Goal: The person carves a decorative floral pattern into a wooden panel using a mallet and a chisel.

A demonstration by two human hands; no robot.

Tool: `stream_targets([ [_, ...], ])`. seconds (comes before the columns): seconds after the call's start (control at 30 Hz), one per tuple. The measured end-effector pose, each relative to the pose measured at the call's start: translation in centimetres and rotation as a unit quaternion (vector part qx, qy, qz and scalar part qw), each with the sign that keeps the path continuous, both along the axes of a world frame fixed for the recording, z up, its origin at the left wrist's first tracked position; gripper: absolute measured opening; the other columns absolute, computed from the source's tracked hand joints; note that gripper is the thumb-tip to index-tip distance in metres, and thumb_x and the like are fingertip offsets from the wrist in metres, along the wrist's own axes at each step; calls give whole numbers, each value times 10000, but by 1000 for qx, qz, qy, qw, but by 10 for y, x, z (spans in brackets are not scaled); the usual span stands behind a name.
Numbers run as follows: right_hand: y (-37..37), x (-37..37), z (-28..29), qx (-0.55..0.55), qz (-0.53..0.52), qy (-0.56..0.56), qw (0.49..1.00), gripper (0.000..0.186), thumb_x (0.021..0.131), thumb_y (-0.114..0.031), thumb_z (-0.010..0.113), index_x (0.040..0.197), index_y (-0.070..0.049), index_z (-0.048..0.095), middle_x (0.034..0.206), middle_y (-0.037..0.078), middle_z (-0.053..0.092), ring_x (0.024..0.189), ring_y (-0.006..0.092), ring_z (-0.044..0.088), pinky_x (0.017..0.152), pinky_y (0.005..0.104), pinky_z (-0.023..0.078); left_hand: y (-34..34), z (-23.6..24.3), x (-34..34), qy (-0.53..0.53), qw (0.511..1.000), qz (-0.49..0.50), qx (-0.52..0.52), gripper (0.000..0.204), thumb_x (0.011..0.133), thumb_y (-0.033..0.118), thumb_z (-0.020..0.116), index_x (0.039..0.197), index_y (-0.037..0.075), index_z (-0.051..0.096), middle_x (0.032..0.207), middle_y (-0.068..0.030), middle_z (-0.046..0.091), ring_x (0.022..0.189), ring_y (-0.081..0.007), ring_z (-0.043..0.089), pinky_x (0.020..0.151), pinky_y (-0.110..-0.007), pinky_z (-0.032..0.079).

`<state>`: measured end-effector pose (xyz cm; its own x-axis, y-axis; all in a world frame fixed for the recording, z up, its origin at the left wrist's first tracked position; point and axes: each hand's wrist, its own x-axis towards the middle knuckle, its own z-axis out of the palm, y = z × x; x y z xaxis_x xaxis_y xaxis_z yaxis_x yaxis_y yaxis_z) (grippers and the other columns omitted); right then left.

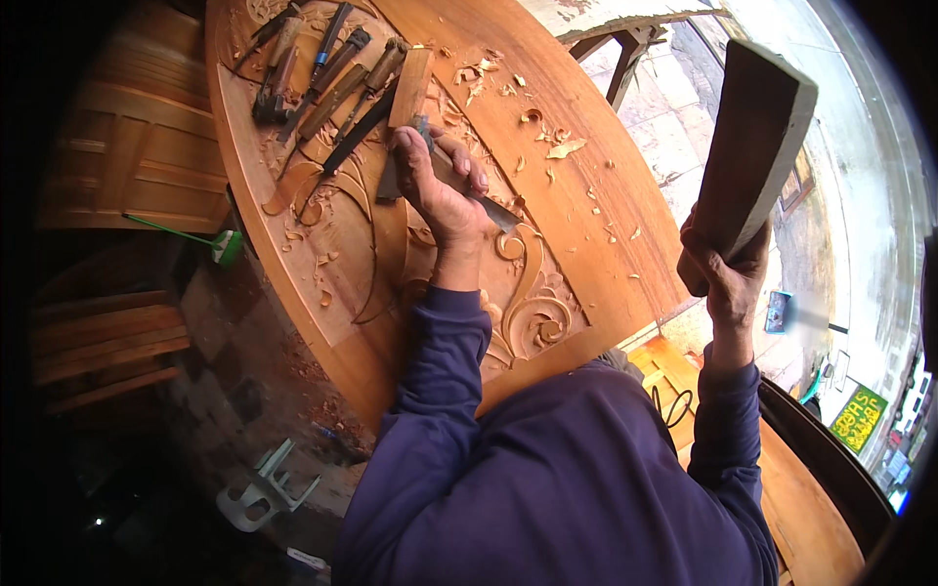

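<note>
My left hand (pixel 445 195) grips a chisel (pixel 415 78) with a light wooden handle and a greenish band; its flat blade rests on the carved wooden panel (pixel 532 308), which has scrolls and leaves in relief. My right hand (pixel 723 269) holds a long, dark, rectangular wooden block (pixel 752 137) raised to the right of the panel, apart from the chisel. Several carving tools (pixel 332 83) with wood and dark handles lie on the upper left of the panel, beside my left hand. Curled wood shavings (pixel 564 148) are scattered over the smooth board right of the carving.
Wooden doors (pixel 127 156), stacked planks (pixel 107 342) and a green broom (pixel 225 247) are at the left, with a plastic chair (pixel 259 498) below. A wooden trestle (pixel 625 68) is at the top, a yellow-green sign (pixel 858 418) at the right, more wooden panels (pixel 801 498) lower right.
</note>
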<state>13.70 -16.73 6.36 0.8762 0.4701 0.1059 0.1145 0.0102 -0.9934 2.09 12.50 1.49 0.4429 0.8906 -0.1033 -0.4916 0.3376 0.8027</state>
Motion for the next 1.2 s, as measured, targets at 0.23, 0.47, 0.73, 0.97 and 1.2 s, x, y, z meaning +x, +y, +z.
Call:
stream_targets([
  [0.23,54,21,45,19,55,-60,997,796,755,2,882,1436,-55,473,1118,91,682,951,181,675,808,322,553,2,-2,7,-10,1000,-7,-10,554,971,663,589,1048,117,538,603,15,437,423,-103,412,372,-241,337],
  [0.47,156,37,82,-76,83,-154,982,789,776,-249,918,1439,-67,531,1288,137,666,1125,252,683,950,360,554,6,-8,19,-14,999,-48,-21,333,925,329,800,883,119,546,572,42,426,408,-55,358,350,-241,269],
  [0.73,220,71,97,-281,354,-443,774,768,808,54,631,1520,-198,494,942,138,672,840,318,701,699,427,550,-1,-5,22,-8,997,-70,-14,214,918,132,785,990,107,584,646,62,456,440,-32,366,366,-217,267],
  [0.97,224,113,41,-224,312,-404,830,716,814,-145,837,1466,-140,543,1152,147,709,1034,271,707,851,397,577,-1,-4,31,-2,997,-76,-23,277,910,149,780,1135,111,625,618,71,413,451,-22,342,364,-200,245],
  [1.2,208,143,21,-196,331,-455,803,625,865,-98,799,1439,-83,553,1120,156,708,982,254,705,849,381,591,-3,-9,35,-6,993,-97,-71,242,894,90,801,1072,94,637,641,62,491,440,-23,366,382,-222,264],
])
